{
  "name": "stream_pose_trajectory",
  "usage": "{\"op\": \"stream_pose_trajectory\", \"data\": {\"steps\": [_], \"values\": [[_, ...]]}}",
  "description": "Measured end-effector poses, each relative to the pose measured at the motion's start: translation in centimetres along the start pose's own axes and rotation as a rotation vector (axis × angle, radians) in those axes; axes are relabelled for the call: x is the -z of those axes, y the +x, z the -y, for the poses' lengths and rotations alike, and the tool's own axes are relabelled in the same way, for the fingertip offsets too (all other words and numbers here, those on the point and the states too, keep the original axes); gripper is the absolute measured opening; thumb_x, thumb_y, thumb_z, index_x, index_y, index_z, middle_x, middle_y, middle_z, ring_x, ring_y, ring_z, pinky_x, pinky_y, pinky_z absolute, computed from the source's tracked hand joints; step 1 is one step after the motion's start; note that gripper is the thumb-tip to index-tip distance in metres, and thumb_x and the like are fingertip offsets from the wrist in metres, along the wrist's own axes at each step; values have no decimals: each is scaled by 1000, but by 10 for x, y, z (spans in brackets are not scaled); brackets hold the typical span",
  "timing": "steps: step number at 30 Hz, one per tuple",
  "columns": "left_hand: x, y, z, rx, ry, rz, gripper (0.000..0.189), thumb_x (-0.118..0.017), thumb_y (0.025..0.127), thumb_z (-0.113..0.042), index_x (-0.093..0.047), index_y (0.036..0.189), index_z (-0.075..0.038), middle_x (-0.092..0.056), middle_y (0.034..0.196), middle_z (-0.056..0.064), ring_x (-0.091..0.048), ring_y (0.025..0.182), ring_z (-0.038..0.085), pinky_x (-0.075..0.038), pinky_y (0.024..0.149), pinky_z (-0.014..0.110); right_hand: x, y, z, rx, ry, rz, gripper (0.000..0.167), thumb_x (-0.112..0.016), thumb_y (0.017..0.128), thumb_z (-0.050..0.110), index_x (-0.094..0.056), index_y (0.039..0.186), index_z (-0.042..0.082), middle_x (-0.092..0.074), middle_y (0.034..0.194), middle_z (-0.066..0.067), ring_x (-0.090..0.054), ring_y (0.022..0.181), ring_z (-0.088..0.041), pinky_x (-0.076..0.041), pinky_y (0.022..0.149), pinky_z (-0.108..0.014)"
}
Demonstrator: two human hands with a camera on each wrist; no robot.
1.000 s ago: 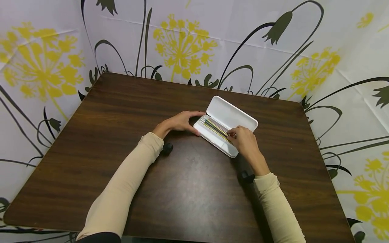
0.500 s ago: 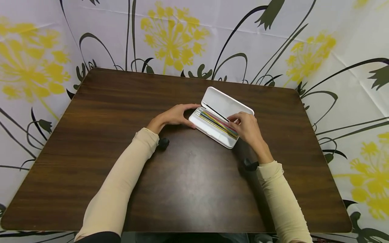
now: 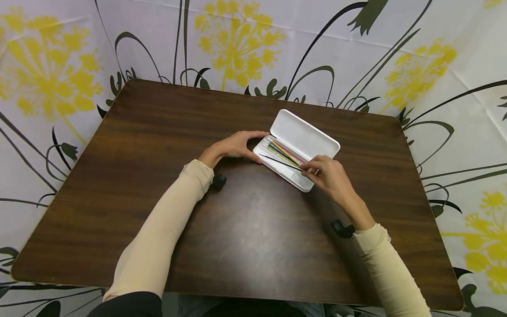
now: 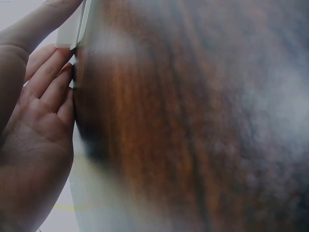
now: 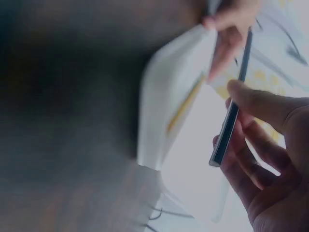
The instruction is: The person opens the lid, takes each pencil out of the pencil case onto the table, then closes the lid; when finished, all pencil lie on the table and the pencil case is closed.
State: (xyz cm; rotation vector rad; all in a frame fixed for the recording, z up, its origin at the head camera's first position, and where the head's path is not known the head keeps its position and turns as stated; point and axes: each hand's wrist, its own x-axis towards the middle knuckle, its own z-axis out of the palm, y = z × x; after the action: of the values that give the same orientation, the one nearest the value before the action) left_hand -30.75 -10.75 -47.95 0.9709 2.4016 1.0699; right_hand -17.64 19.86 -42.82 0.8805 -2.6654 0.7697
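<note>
A white pencil case [image 3: 294,178] lies on the table at a slant, its lid [image 3: 305,133] swung back. Inside it are several coloured pencils [image 3: 284,152], yellow, red and dark among them. My left hand [image 3: 236,146] holds the case's left end, thumb at the near corner and fingers at the far one; in the left wrist view the case's edge [image 4: 72,30] shows by the thumb. Between thumb and fingers, my right hand [image 3: 332,178] pinches a dark pencil [image 3: 280,162] above the case's near side. Its flat end points toward the right wrist camera [image 5: 223,142].
The brown wooden table [image 3: 253,246] extends around the case on all sides. Behind it hangs a white cloth [image 3: 166,39] printed with yellow flowers and dark stems. Dark wrist cameras sit under both wrists, the left one [image 3: 218,181] close to the tabletop.
My right hand has lifted the dark pencil from the case's far side and brought it over the near side. My left hand keeps its place at the case's end. The head view has shifted slightly.
</note>
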Motion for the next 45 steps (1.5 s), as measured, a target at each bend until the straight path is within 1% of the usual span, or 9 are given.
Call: {"op": "stream_pose_trajectory", "data": {"steps": [5, 10, 16, 23, 33, 37, 40, 43, 45], "values": [[4, 1, -3, 2, 8, 10, 93, -88, 72, -36, -41, 151, -22, -45, 147, -1, -37, 134, 15, -29, 108, 35, -2, -27, 16, 102, 44, 27, 22, -83, 77, 2, -79, 97, 10, -67, 90, 0, -61, 79, -16, -50, 66, -32], [7, 2, -3, 2, 6, 5, 94, -89, 72, -37, -41, 151, -23, -46, 147, -1, -37, 134, 16, -29, 109, 36, -2, -35, 26, 137, 72, 55, 25, -83, 77, 2, -78, 100, 11, -67, 95, 0, -60, 83, -14, -49, 68, -32], [1, 1, 0, 5, 10, 11, 95, -89, 71, -38, -40, 151, -23, -45, 147, 0, -37, 135, 17, -29, 109, 37, -7, -38, 26, 133, 57, 73, 24, -83, 77, 3, -79, 99, 12, -66, 95, 3, -59, 80, -12, -48, 65, -30], [-1, 1, 2, -3, 10, -6, 94, -90, 70, -37, -42, 150, -23, -46, 146, 0, -38, 134, 18, -30, 108, 36, -20, -52, 21, 154, 33, 111, 23, -82, 78, 4, -79, 100, 13, -65, 94, 6, -59, 78, -7, -49, 63, -29], [-1, -1, -3, 7, -7, 2, 93, -89, 72, -35, -41, 150, -23, -45, 147, -2, -37, 134, 15, -29, 109, 36, -30, -63, 18, 168, -72, 132, 23, -80, 81, 6, -79, 102, 14, -63, 95, 4, -61, 85, -11, -52, 67, -32], [-1, -1, -4, 0, -6, 5, 93, -89, 72, -34, -41, 150, -21, -46, 147, 0, -38, 134, 16, -29, 109, 36, -27, -57, 21, 169, -61, 97, 24, -81, 81, 9, -78, 104, 13, -65, 96, 4, -61, 85, -12, -52, 67, -33], [-1, -1, -3, -5, -6, 4, 93, -89, 72, -34, -41, 150, -20, -46, 147, 0, -38, 134, 17, -29, 109, 37, -21, -40, 19, 134, -80, 13, 23, -81, 81, 11, -78, 104, 12, -67, 93, 1, -60, 82, -15, -51, 65, -35], [-1, -1, -1, -6, -6, -2, 93, -89, 71, -35, -42, 150, -21, -45, 147, 0, -38, 134, 17, -29, 109, 37, -13, -14, 10, 28, -120, -77, 17, -80, 83, 12, -79, 100, 10, -68, 88, -2, -59, 78, -19, -48, 63, -39], [-2, -1, 0, -7, -8, -2, 93, -89, 71, -36, -41, 150, -21, -45, 147, -1, -37, 134, 16, -29, 109, 37, -11, 0, 2, -64, -129, -100, 13, -78, 84, 10, -79, 98, 9, -69, 87, -4, -60, 77, -21, -47, 62, -41]]}}
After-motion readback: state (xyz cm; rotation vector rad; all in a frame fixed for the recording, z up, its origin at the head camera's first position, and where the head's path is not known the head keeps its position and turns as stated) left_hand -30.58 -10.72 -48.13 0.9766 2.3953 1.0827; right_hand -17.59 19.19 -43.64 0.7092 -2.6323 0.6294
